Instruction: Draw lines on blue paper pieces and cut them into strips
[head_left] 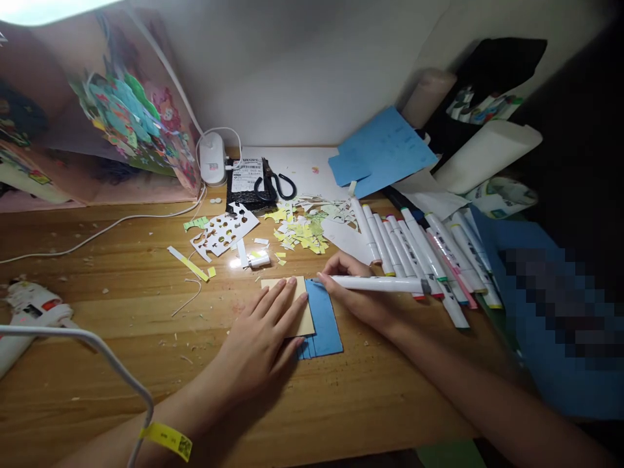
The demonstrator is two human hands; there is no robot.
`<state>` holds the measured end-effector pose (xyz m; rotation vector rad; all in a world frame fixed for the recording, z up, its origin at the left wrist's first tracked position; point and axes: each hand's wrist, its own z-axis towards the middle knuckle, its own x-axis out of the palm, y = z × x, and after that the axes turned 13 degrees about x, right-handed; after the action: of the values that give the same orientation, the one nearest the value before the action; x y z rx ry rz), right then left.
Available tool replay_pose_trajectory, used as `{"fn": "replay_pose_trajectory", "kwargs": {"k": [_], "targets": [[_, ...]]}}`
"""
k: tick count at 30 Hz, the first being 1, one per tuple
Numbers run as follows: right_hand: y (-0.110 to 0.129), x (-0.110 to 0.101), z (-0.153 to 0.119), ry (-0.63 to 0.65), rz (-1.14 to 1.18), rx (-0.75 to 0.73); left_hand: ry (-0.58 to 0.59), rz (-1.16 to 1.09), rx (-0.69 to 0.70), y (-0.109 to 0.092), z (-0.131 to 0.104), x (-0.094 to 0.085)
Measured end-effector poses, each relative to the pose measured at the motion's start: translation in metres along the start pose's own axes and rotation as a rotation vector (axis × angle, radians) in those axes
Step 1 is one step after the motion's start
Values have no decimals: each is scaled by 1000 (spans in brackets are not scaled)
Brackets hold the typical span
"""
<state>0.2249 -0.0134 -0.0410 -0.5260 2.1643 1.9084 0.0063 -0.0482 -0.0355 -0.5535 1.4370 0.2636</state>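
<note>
My left hand (pixel 266 325) lies with its fingers spread on a cream card (pixel 303 318), pressing it flat. Under and beside that card is a blue piece (pixel 325 325), with thin dark lines along its lower left part. My right hand (pixel 348 286) grips a white marker (pixel 375 284) that points left, its tip at the top edge of the blue piece, close to the card's right edge. The marker's far end is grey and reaches over the row of other markers.
Several markers (pixel 380 244) lie on the right. Yellow and green scraps (pixel 302 231), black scissors (pixel 275 185) and a punched white card (pixel 227 231) are further back. A glue gun (pixel 36 309) is at left. A white cable (pixel 112 364) arches over my left forearm.
</note>
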Motion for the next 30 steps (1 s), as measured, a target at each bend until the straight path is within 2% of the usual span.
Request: {"fn": "replay_pose_trajectory", "kwargs": {"k": [30], "targets": [[-4,2,2,35,-51,-12,-37,-108,-17,2,4,-1]]}}
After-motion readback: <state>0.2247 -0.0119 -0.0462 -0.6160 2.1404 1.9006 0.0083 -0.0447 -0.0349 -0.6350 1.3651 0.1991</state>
